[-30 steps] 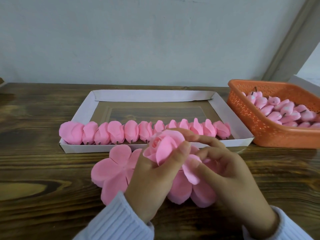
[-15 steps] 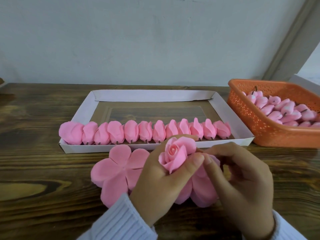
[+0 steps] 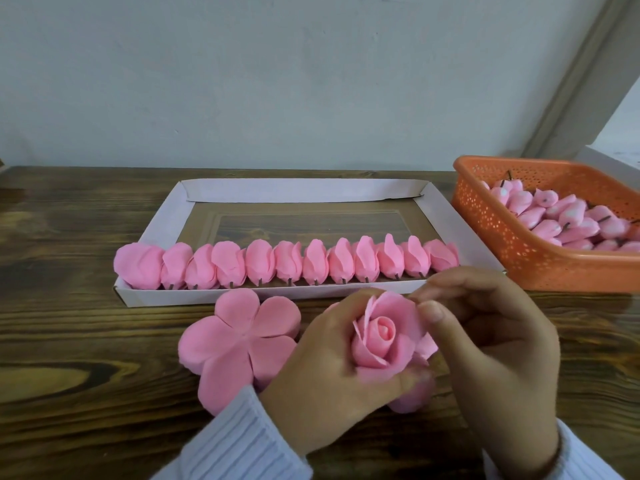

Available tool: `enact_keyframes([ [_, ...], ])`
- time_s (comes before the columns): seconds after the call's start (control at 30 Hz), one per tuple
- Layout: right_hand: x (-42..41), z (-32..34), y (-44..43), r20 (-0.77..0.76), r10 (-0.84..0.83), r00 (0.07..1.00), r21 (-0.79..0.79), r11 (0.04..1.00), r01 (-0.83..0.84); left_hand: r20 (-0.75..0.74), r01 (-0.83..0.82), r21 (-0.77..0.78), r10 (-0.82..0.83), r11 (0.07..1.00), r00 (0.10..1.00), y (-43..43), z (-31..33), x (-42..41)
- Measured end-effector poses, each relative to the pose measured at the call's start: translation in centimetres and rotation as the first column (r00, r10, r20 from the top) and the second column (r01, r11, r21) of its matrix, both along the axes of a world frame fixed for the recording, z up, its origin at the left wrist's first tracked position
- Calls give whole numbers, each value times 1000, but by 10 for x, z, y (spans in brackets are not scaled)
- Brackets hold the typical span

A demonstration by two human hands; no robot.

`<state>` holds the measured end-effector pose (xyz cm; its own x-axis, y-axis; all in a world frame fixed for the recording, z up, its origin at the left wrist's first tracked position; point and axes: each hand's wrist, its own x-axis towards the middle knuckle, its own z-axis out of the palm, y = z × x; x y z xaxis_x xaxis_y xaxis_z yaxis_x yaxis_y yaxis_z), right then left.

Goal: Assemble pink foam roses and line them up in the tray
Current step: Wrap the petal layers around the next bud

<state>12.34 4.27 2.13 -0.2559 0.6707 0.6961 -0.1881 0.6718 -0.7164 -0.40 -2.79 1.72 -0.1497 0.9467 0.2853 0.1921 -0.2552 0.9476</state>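
Turned upward since the earlier frame, the pink foam rose (image 3: 382, 336) now shows its spiral centre to the camera.

The left hand (image 3: 322, 368) grips the rose from below, fingers curled round its base, just above the tabletop (image 3: 76, 358) and near of the tray (image 3: 207, 296). The right hand (image 3: 491, 351) pinches an outer petal at the rose's far right edge between thumb and forefinger. Flat five-lobed petal pieces (image 3: 239, 341) lie stacked on the tabletop just left of the hands. The white tray holds a row of finished roses (image 3: 287, 263) along its near wall. An orange basket (image 3: 491, 230) of pink buds (image 3: 568, 220) stands right of the tray.
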Motion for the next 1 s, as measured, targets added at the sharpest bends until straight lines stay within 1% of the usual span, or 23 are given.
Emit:
enact_keyframes([
  [0.07, 1, 0, 0, -21, 27, 999, 21, 999, -26, 36, -12, -8, 12, 1000, 999, -1, -1, 0],
  [0.13, 1, 2, 0, -5, 59, 998, 93, 994, -58, 60, -31, -23, 32, 999, 998, -1, -1, 0],
  [0.23, 3, 2, 0, 168, 73, 983, 257, 959, -115, 101, -8, -34, 11, 999, 995, -1, 1, 1],
  [0.27, 2, 1, 0, 234, 83, 969, 279, 949, -149, 120, 18, -30, -14, 999, 993, -2, 1, 1],
  [0.33, 0, 2, 1, 321, 95, 942, 285, 939, -192, 117, 24, -21, -21, 1000, 993, -2, 4, 2],
  [0.37, -1, 2, 2, 336, 104, 936, 269, 942, -201, 103, 19, 3, -19, 1000, 995, -3, 5, 2],
  [0.43, 1, 1, -2, 319, 126, 939, 235, 950, -207, 89, 28, 59, -33, 998, 995, -2, 6, 3],
  [0.5, 6, -2, -3, 308, 185, 933, 204, 945, -255, 87, 13, 98, -21, 995, 996, -1, 5, 3],
  [0.57, -4, 5, 4, 316, 227, 921, 146, 948, -284, 69, 3, 125, -12, 992, 998, -3, 4, 2],
  [0.6, -11, 10, 7, 346, 253, 904, 59, 955, -290, 76, -5, 134, -5, 991, 997, -3, 2, 2],
  [0.63, -16, 11, 11, 381, 288, 878, -60, 956, -287, 97, -15, 141, 1, 990, 995, -3, 2, 2],
  [0.67, -19, 10, 12, 319, 391, 864, -226, 916, -331, 110, -34, 147, 18, 989, 994, -3, 3, 2],
  [0.7, -17, 4, 11, 162, 437, 885, -254, 885, -391, 113, -67, 167, 48, 984, 992, -3, 4, 2],
  [0.73, -14, 0, 8, -4, 425, 905, -240, 878, -413, 111, -94, 201, 72, 975, 991, -2, 5, 2],
  [0.77, -10, -4, 4, -88, 403, 911, -225, 883, -412, 119, -115, 236, 89, 965, 989, -2, 5, 3],
  [0.8, -8, -9, 3, -137, 413, 900, -257, 863, -435, 134, -135, 254, 103, 958, 986, -2, 6, 3],
  [0.9, -6, -13, 5, -169, 434, 885, -389, 796, -464, 226, -170, 226, 118, 959, 967, -2, 7, 3],
  [0.93, -7, -10, 4, -146, 478, 866, -435, 755, -491, 241, -177, 202, 126, 963, 962, -2, 8, 3],
  [1.0, -5, -7, 1, -69, 614, 786, -522, 649, -553, 282, -174, 149, 127, 973, 951, -4, 11, 3],
])
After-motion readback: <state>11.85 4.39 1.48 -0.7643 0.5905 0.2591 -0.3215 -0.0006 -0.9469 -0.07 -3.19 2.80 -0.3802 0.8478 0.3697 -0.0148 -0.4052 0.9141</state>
